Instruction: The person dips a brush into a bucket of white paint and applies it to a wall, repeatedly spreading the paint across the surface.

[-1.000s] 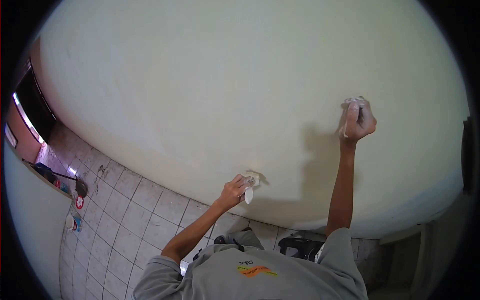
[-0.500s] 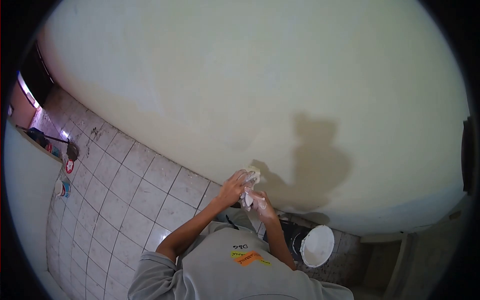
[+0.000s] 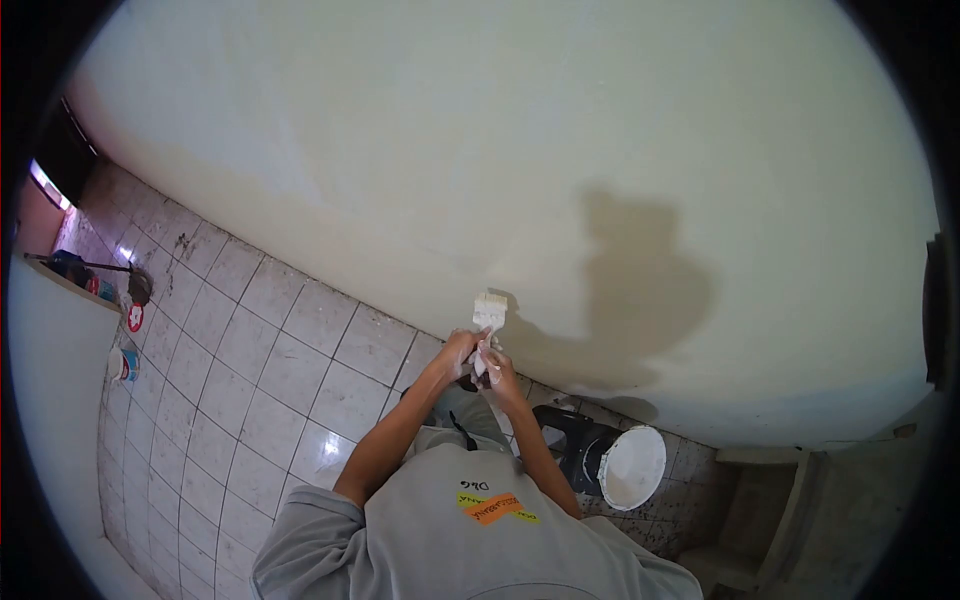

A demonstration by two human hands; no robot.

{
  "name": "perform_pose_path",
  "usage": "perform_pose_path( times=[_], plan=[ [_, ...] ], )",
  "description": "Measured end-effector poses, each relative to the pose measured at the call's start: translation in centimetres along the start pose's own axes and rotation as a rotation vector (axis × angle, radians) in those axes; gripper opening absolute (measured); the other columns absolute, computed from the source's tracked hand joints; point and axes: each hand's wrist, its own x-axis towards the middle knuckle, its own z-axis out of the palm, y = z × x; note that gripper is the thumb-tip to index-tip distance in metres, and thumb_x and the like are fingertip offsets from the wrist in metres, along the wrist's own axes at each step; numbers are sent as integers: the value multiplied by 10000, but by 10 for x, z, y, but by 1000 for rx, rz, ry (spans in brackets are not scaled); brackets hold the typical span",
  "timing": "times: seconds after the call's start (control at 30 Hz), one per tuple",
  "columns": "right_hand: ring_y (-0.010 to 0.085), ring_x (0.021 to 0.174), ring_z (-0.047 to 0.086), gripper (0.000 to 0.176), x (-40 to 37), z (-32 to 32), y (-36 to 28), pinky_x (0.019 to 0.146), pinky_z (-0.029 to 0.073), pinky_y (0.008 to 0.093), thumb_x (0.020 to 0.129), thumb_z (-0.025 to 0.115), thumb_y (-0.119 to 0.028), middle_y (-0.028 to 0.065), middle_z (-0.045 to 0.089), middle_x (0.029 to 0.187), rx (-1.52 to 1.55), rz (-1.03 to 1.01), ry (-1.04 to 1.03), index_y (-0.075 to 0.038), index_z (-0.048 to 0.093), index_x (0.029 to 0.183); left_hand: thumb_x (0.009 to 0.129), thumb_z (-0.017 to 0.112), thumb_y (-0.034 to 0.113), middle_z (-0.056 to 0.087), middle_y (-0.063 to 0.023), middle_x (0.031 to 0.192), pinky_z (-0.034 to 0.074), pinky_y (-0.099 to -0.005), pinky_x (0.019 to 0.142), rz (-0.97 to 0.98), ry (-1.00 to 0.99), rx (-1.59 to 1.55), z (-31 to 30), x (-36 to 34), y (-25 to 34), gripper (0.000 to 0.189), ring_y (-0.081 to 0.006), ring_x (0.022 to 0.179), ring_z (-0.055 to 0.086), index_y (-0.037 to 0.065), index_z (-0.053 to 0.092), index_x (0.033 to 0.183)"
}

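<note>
Close together in front of my body, both hands are smeared with white. My left hand [image 3: 461, 350] is closed by the lower part of a paint brush [image 3: 489, 310], whose pale bristles point up toward the wall [image 3: 420, 200]. My right hand [image 3: 497, 369] is wrapped round the brush handle, just below and to the right of the left hand. The fingers partly hide the handle. Whether the bristles touch the wall I cannot tell.
A white-rimmed bucket [image 3: 634, 468] stands at lower right beside a black object [image 3: 565, 440]. Tiled floor [image 3: 270, 350] lies on the left, with a small tub [image 3: 124, 365], a red and white lid [image 3: 135, 318] and a long-handled tool [image 3: 138, 287]. A concrete ledge [image 3: 760, 456] is at right.
Both hands have moved up and slightly left. The brush, mostly covered by the fingers before, now shows its head above them. The view has shifted a little.
</note>
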Motion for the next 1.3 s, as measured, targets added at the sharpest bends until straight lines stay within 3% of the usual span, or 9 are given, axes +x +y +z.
perform_pose_path(
  times=[0.1,0.3,0.4,0.7,0.8,0.87,1.03,1.17,1.3],
  plan=[
    [87,519,503,361,-10,-11,-10,470,386,242,921,529,-411,23,572,660,-230,17,-40,-58,575,862,852,605,232,555,-100,583,391,-337,420,241,314,495,-12,50,-7,320,-205,478,531,-2,575,636],
    [81,544,520,322,-35,-58,12,511,420,219,916,540,-359,45,604,689,-320,3,-47,-44,592,954,804,564,125,512,-87,538,343,-334,356,208,324,156,-6,86,27,238,-194,454,507,-2,533,604],
    [80,557,526,309,-55,-73,19,519,423,221,918,541,-345,40,603,693,-247,54,29,-43,595,958,882,555,183,522,-80,574,314,-301,339,225,285,228,32,49,78,269,-161,427,459,-27,572,716],
    [92,554,530,259,-47,-81,28,507,412,219,907,536,-280,57,606,690,-168,-24,49,-27,590,930,926,563,278,451,10,492,290,-237,363,645,72,310,129,-142,208,358,-63,400,399,-12,581,717],
    [90,557,532,245,-42,-68,18,501,404,212,908,536,-269,58,605,689,-105,-19,49,-32,592,926,925,568,301,441,15,495,271,-234,367,863,57,379,144,-159,227,376,-54,400,376,-11,574,715],
    [90,557,532,244,-38,-64,20,500,403,210,908,537,-268,58,604,688,-80,-18,45,-32,594,932,916,581,299,458,12,513,276,-218,360,841,29,348,144,-149,232,327,-49,400,383,20,592,747],
    [93,568,538,252,-44,-68,31,511,412,210,905,540,-272,60,605,701,-89,39,51,-31,592,960,927,563,291,426,4,471,266,-243,361,763,140,301,114,-75,184,395,-66,386,382,-10,559,670],
    [97,595,550,249,-57,-76,35,525,419,212,902,547,-274,60,606,714,-75,55,82,-35,591,961,914,577,293,447,-32,473,305,-281,353,523,292,356,55,-14,92,427,-104,382,412,-15,551,620],
    [83,581,548,248,-59,-79,27,530,427,212,909,549,-298,43,611,712,-129,48,129,-60,599,954,895,589,262,489,-27,507,289,-274,317,453,423,471,-33,84,-10,350,-107,384,436,23,559,641]
  ],
)
